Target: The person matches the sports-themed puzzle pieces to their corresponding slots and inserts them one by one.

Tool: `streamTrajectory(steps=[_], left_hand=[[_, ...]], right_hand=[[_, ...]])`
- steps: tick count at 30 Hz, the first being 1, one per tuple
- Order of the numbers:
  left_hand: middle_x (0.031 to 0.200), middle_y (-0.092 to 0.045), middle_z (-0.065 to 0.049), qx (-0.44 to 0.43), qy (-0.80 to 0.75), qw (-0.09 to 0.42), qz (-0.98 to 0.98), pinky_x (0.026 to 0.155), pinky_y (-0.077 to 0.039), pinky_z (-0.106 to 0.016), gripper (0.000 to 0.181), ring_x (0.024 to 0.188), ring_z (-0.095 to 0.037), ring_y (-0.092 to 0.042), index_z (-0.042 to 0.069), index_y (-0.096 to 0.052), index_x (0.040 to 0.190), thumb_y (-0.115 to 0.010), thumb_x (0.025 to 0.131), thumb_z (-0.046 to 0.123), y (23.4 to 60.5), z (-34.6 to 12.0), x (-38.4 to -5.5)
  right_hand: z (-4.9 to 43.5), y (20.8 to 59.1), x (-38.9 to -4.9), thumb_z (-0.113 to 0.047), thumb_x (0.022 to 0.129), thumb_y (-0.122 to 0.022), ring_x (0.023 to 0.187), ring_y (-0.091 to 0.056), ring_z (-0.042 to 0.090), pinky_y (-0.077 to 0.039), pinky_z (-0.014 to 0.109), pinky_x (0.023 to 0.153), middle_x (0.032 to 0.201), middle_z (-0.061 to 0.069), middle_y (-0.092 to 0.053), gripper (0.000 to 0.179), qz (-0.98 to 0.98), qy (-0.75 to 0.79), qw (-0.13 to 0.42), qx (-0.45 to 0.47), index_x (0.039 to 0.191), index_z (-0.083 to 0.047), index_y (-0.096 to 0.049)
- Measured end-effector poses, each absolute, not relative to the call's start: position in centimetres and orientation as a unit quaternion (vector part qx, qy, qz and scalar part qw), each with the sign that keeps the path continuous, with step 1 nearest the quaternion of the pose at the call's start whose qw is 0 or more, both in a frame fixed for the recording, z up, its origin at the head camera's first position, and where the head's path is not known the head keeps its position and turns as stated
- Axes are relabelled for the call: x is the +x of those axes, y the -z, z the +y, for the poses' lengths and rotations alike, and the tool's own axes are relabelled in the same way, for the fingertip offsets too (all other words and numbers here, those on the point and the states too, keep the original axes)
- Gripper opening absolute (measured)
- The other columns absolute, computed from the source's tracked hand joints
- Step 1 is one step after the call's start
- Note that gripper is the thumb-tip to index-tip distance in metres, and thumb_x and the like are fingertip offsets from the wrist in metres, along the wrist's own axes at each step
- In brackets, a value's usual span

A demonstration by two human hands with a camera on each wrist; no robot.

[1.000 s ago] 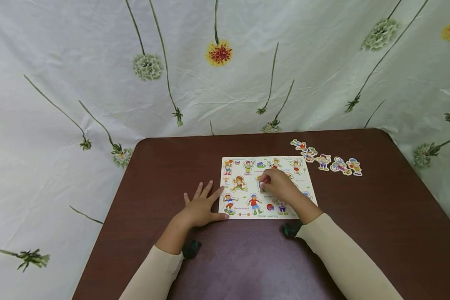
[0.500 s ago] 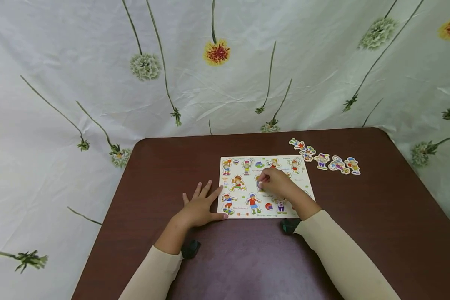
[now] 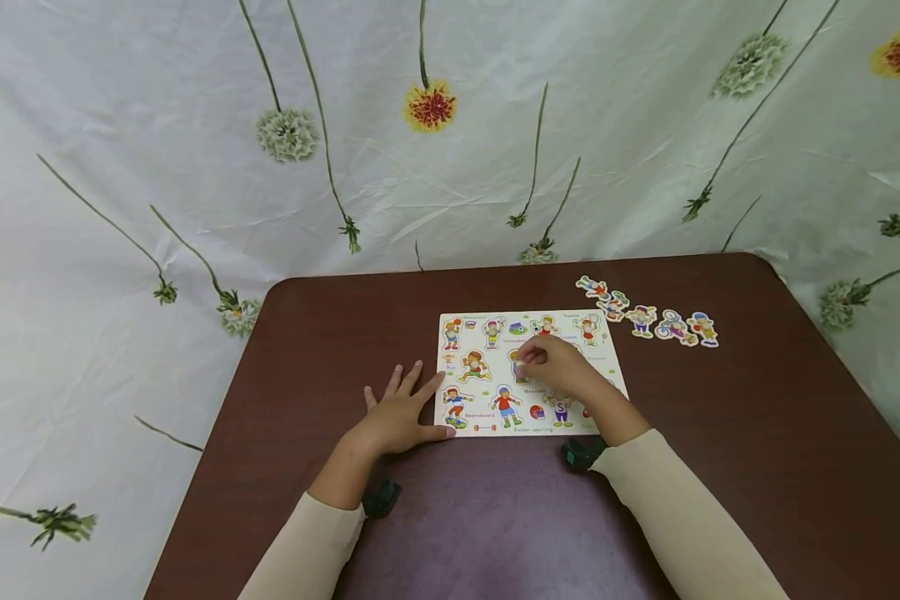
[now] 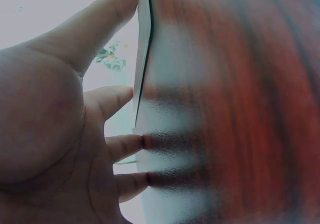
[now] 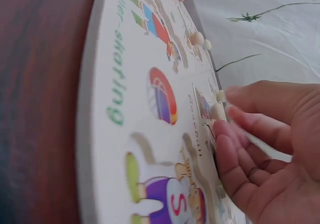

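Note:
A white puzzle board (image 3: 489,383) printed with children playing sports lies on the table. My left hand (image 3: 400,421) rests spread at its lower left; in the left wrist view the thumb (image 4: 100,22) and index finger touch the board's edge, while other fingertips meet the tabletop. Over the middle of the board is my right hand (image 3: 558,365), its fingers loosely bent. In the right wrist view its fingertips (image 5: 231,115) are right at a small pale knob (image 5: 217,112) on the baseball figure piece (image 5: 204,106), with thumb and finger slightly parted. The hand partly hides the board's right half.
Several loose figure pieces (image 3: 641,320) lie in a row beyond the board's upper right corner. The dark brown table (image 3: 330,333) ends at a flower-printed cloth (image 3: 480,200) behind. Other knobs (image 5: 197,38) stand up from the board.
My right thumb and finger, pinched together over the middle figure before, have parted slightly and risen a little. The left hand stays at the board's edge. The head view has shifted slightly.

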State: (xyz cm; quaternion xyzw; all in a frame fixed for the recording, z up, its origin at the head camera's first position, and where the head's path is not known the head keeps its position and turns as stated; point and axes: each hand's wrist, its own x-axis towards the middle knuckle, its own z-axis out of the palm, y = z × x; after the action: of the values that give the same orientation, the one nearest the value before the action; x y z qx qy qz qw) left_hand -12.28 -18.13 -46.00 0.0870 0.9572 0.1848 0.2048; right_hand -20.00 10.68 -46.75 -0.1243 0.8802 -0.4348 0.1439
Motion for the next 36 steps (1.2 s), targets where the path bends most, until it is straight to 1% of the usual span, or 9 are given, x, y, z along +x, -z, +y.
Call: streamTrajectory(steps=[5,10,13,17,22,26,28,33,36], left_hand=[[0.172,-0.006,-0.010,0.087,-0.184,0.205,0.957,0.112,0.004,-0.081,0.094,0.158,-0.040,0.004,0.034,-0.024,0.162,-0.072,0.085,0.061,46.0,-18.1,-12.2],[0.172,-0.005,-0.010,0.087,-0.182,0.205,0.958,0.112,0.004,-0.081,0.094,0.158,-0.040,0.004,0.034,-0.024,0.162,-0.072,0.085,0.062,46.0,-18.1,-12.2],[0.172,-0.005,-0.010,0.087,-0.181,0.205,0.958,0.112,0.004,-0.081,0.094,0.158,-0.040,0.004,0.034,-0.024,0.162,-0.072,0.085,0.062,46.0,-18.1,-12.2],[0.172,-0.006,-0.010,0.086,-0.182,0.204,0.958,0.112,0.003,-0.082,0.094,0.158,-0.041,0.003,0.034,-0.025,0.162,-0.072,0.085,0.061,45.9,-18.1,-12.2],[0.172,-0.006,-0.010,0.086,-0.184,0.204,0.958,0.112,0.003,-0.082,0.094,0.158,-0.041,0.003,0.034,-0.025,0.162,-0.072,0.085,0.061,45.8,-18.1,-12.2],[0.173,-0.005,-0.009,0.085,-0.179,0.206,0.958,0.113,0.003,-0.081,0.095,0.159,-0.040,0.003,0.035,-0.023,0.162,-0.072,0.085,0.062,45.7,-18.0,-12.2],[0.172,-0.005,-0.010,0.086,-0.178,0.205,0.958,0.112,0.003,-0.081,0.095,0.159,-0.041,0.003,0.034,-0.023,0.162,-0.072,0.085,0.061,45.7,-18.0,-12.2],[0.172,-0.005,-0.010,0.087,-0.182,0.205,0.958,0.112,0.004,-0.082,0.095,0.158,-0.041,0.003,0.034,-0.023,0.162,-0.072,0.085,0.061,45.8,-18.1,-12.2],[0.172,-0.004,-0.010,0.087,-0.181,0.205,0.958,0.112,0.004,-0.081,0.095,0.158,-0.041,0.004,0.034,-0.023,0.162,-0.072,0.085,0.061,45.7,-18.1,-12.2]], right_hand=[[11.3,46.8,-19.4,-0.020,0.097,-0.068,0.096,-0.063,0.020,-0.049,0.031,0.082,0.106,0.008,-0.069,0.025,0.867,0.476,0.118,-0.087,0.118,-0.007,-0.068],[12.1,46.6,-19.0,-0.020,0.098,-0.067,0.101,-0.065,0.024,-0.051,0.028,0.079,0.112,0.012,-0.069,0.031,0.852,0.512,0.086,-0.075,0.125,-0.006,-0.066],[12.6,46.5,-19.0,-0.018,0.098,-0.067,0.102,-0.064,0.025,-0.052,0.025,0.079,0.113,0.014,-0.068,0.031,0.842,0.528,0.067,-0.084,0.126,-0.003,-0.065],[13.4,46.3,-19.1,-0.018,0.099,-0.066,0.101,-0.063,0.023,-0.050,0.022,0.083,0.114,0.015,-0.068,0.030,0.837,0.538,0.048,-0.088,0.126,-0.004,-0.066],[14.4,46.2,-19.3,-0.019,0.099,-0.066,0.102,-0.062,0.023,-0.049,0.018,0.082,0.116,0.017,-0.068,0.031,0.837,0.542,0.031,-0.072,0.125,-0.003,-0.066],[15.3,46.0,-19.5,-0.020,0.101,-0.064,0.101,-0.062,0.020,-0.049,0.013,0.081,0.116,0.017,-0.069,0.031,0.842,0.536,0.022,-0.057,0.126,-0.003,-0.065],[15.8,45.9,-19.6,-0.020,0.101,-0.063,0.100,-0.062,0.016,-0.049,0.013,0.081,0.116,0.017,-0.069,0.032,0.846,0.530,0.013,-0.054,0.127,-0.002,-0.065],[17.2,45.9,-20.2,-0.022,0.102,-0.062,0.095,-0.059,0.007,-0.046,0.014,0.082,0.114,0.016,-0.067,0.031,0.850,0.525,-0.011,-0.046,0.126,-0.001,-0.065],[18.1,45.9,-20.5,-0.023,0.102,-0.062,0.093,-0.057,0.005,-0.046,0.013,0.081,0.114,0.015,-0.065,0.032,0.850,0.526,-0.019,-0.034,0.126,-0.003,-0.065]])
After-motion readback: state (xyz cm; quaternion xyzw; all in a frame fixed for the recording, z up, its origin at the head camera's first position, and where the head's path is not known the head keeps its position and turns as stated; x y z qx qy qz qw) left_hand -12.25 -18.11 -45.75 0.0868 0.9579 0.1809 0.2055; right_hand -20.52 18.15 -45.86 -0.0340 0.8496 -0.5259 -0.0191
